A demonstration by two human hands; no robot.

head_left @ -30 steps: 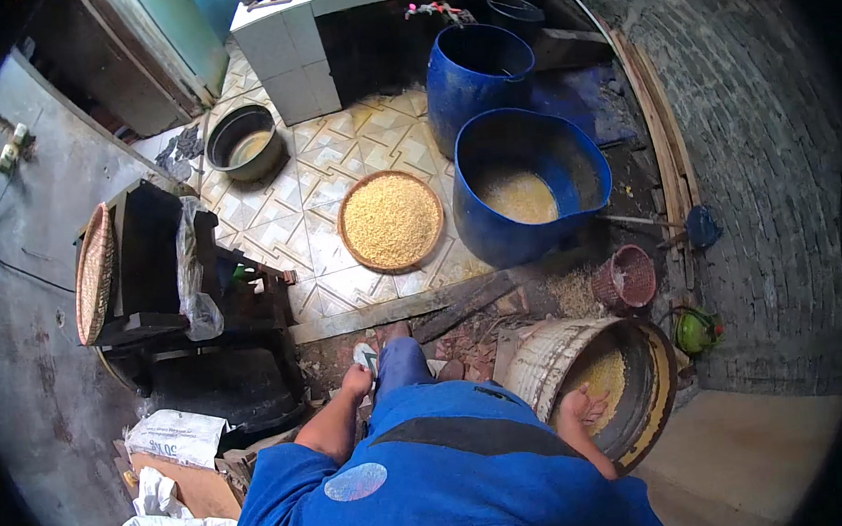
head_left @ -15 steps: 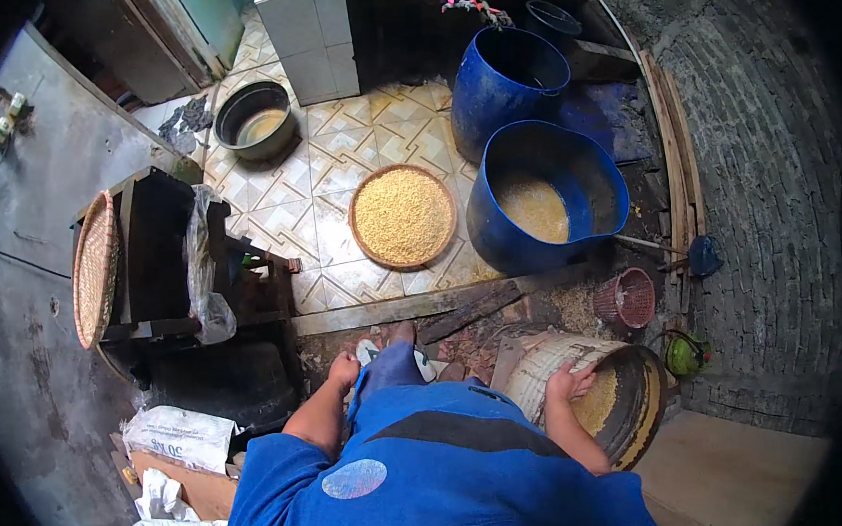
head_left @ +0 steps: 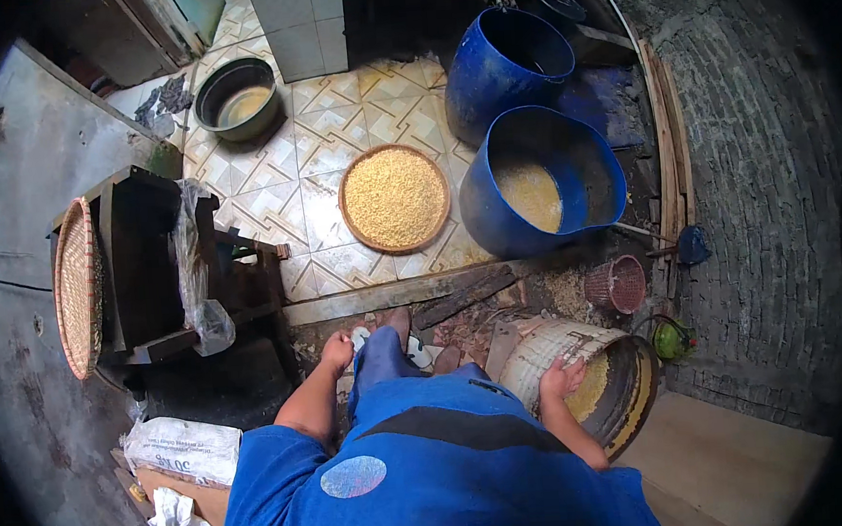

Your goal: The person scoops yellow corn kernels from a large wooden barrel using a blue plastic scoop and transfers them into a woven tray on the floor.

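My right hand (head_left: 563, 380) is at the near rim of a whitish drum (head_left: 533, 354) tipped on its side; its fingers are partly spread, with nothing visible in them. Pale yellow grains (head_left: 591, 388) lie inside the drum, partly hidden by that hand. My left hand (head_left: 338, 350) hangs beside my left knee, its fingers curled; whether they hold anything is hidden. Beyond my feet, a round woven tray (head_left: 343, 208) heaped with yellow grains or beans (head_left: 396, 197) rests on the tiled floor.
Two blue drums (head_left: 470, 202) stand far right, the nearer with cloudy contents. A red basket (head_left: 617, 285) is near the tipped drum. A dark basin (head_left: 202, 112) stands far left. A dark stand (head_left: 142, 270) with a leaning woven tray (head_left: 77, 289) is left, white sacks (head_left: 183, 446) nearer.
My view has shifted slightly, so the floor things appear a little higher and farther left. Both hands stay in nearly the same places, the right one still at the tipped drum's rim.
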